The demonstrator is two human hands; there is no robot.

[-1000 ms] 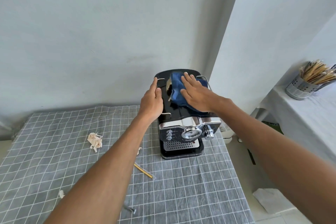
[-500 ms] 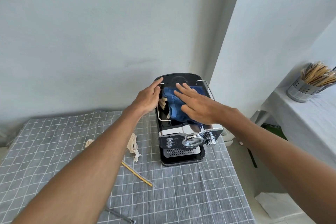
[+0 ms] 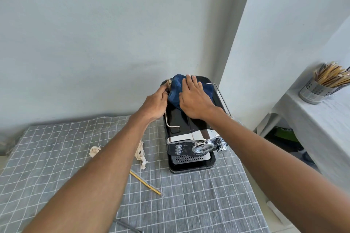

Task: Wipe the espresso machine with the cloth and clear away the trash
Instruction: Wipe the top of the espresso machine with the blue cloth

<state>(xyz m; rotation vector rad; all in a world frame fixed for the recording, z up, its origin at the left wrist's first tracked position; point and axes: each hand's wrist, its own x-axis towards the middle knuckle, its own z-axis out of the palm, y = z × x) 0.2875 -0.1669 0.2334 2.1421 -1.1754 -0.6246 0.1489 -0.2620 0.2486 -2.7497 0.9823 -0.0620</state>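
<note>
Fingers of the right hand point(image 3: 193, 98) are straight and spread, lying flat on the blue cloth point(image 3: 176, 89) and pressing it onto the top of the espresso machine point(image 3: 191, 138). Palm down, wrist just over the machine's top, bare forearm running back to about 4 o'clock in the shot.

Left hand point(image 3: 156, 103) is at the machine's top left edge, fingers curled in toward a bit of pale crumpled trash point(image 3: 169, 82) right beside the cloth. Can't really tell if it's pinching it or just touching it, the fingertips are hidden. That forearm runs back toward 7 o'clock.

Cloth is bunched up at the rear of the machine top, between the two wire rails. Machine sits at the far right of the table point(image 3: 198, 204) with the grey checked covering, gauge and knob facing the camera. There's tiny writing under the gauge but it's too small to read.

More crumpled paper point(image 3: 140, 154) and a yellow stick point(image 3: 144, 182) lie on the table at roughly 9 o'clock from the machine's front. Metal holder of sticks point(image 3: 314, 89) sits well off at 3 o'clock.
</note>
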